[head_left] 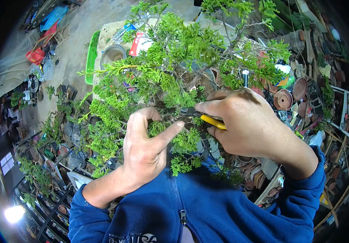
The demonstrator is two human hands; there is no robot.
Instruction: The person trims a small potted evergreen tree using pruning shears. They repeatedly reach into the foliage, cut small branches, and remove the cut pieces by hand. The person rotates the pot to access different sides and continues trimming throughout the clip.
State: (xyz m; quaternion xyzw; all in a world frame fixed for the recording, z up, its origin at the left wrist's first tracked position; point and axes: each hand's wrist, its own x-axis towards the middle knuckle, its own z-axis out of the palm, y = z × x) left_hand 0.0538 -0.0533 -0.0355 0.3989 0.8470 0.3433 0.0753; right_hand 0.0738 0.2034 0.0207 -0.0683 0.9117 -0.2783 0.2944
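A small juniper tree [182, 44] with bright green, scaly foliage fills the middle, its branches spreading over the table and toward my chest. My right hand [243, 119] is closed around a yellow-handled tool [213, 122]. The tool's dark metal end points left into the branches; its exact kind is partly hidden by my fingers. My left hand [144, 141] is at the lower left foliage, thumb stretched toward the tool and index finger bent. A gap with foliage behind it parts that thumb and finger. Brown soil or roots [194, 81] show behind the branches.
Beyond the tree stands a pale table [111, 29] with a round grey container [113, 54] and a red-and-white packet [140, 43]. A green tray [92, 60] lies by its left edge. Clay pots [282, 99] and clutter crowd the right; a bright lamp [14, 214] glows lower left.
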